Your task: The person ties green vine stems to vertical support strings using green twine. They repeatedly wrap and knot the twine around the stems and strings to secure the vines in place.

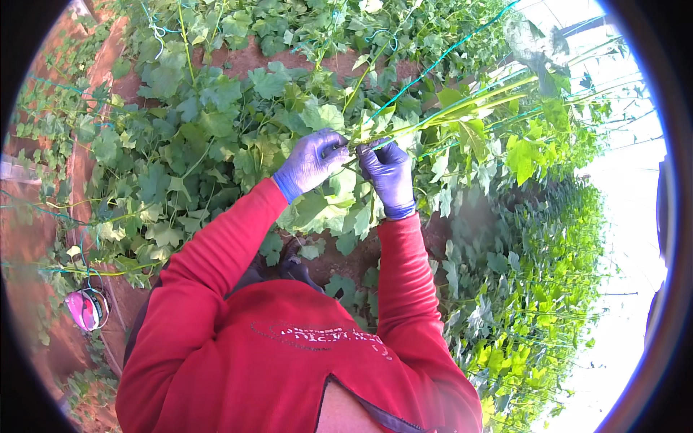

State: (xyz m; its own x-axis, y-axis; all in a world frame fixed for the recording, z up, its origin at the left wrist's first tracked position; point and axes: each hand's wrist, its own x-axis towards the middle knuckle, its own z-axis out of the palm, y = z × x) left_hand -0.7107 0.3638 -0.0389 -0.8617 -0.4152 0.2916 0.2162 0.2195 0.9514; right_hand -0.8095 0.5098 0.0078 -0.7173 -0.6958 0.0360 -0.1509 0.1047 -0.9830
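Both hands wear thin purple-blue gloves and meet at a bundle of green vine stems [476, 103] in the upper middle. My left hand [314, 162] has its thumb and fingers pinched at the lower end of the bundle. Just to its right, my right hand [391, 176] pinches the stems between thumb and fingers, and its fingertips are partly hidden by them. A teal twine [441, 60] slants up to the right from just above the hands. Broad leaves [325, 208] hang directly below them.
Dense leafy vines [216, 108] spread ahead and left, and another tall row [541, 292] stands at right. A pink-and-white round container [86, 309] hangs from twine at lower left. Bare reddish soil [32, 233] shows on the left. A dark shoe [292, 257] is below me.
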